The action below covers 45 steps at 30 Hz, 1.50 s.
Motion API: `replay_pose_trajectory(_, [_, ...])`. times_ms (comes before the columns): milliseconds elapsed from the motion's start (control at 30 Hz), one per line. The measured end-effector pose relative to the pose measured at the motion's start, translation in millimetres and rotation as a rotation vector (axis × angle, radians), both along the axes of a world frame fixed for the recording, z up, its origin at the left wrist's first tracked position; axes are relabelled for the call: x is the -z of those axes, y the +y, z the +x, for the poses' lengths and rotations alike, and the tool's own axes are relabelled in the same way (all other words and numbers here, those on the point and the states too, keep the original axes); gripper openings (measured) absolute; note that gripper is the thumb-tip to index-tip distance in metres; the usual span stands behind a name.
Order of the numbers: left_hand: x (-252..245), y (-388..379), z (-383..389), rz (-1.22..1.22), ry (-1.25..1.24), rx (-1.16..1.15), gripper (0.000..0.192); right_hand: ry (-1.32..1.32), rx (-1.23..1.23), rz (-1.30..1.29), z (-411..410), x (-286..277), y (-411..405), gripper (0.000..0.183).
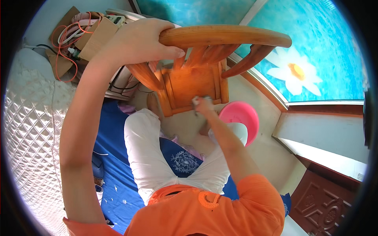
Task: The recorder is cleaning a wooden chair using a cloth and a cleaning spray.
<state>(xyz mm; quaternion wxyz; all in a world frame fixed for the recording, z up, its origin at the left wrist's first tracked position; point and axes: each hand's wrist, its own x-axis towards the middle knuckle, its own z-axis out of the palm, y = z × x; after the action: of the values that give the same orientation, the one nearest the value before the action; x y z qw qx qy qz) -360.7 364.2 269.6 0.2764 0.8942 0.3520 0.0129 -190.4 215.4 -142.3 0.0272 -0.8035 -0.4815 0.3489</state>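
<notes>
A wooden chair (192, 84) with a curved top rail (227, 34) and a slatted back stands in front of me. My left hand (150, 41) is shut around the left end of that rail. Down at the seat's front edge is my right hand (204, 105), its fingers closed on a small grey item (195, 101), perhaps a cloth. Blur and the fingers hide most of this item. The chair's legs are largely out of sight below the seat.
A pink plastic basin (240, 115) sits on the floor beside my right knee. Blue patterned fabric (113, 165) lies under me. At upper left, a cardboard box (99, 38) holds tangled cords. Window panels with a flower print (298, 72) rise at right, above a brown carved panel (322, 200).
</notes>
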Motion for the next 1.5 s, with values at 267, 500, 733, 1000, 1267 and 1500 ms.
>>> replay_pose_trajectory(267, [-2.2, 1.6, 5.5, 0.059, -0.013, -0.009, 0.039, 0.254, -0.554, -0.226, -125.7, 38.9, -43.9, 0.026])
replay_pose_trajectory(500, [-1.9, 5.4, -0.5, 0.012, -0.006, -0.020, 0.038, -0.225, 0.142, 0.488, 48.5, -61.7, 1.1, 0.027])
replay_pose_trajectory(733, [-9.4, -2.4, 4.6, -0.006, 0.021, -0.072, 0.036, -0.624, -0.134, 0.184, 48.7, 13.0, -31.1, 0.027])
replay_pose_trajectory(1000, [-7.5, 0.5, 6.5, 0.018, 0.034, -0.051, 0.037, 0.618, 0.933, 0.339, -20.3, 14.6, -13.5, 0.019])
replay_pose_trajectory(1267, [-3.0, -7.6, 5.4, -0.098, -0.040, -0.065, 0.038, -0.283, 0.367, 0.309, 53.3, -42.3, 99.2, 0.030])
replay_pose_trajectory(1500, [-9.1, -4.8, -0.3, 0.009, 0.001, -0.058, 0.044, -0.136, -0.134, 0.431, 6.0, -31.1, 92.9, 0.030])
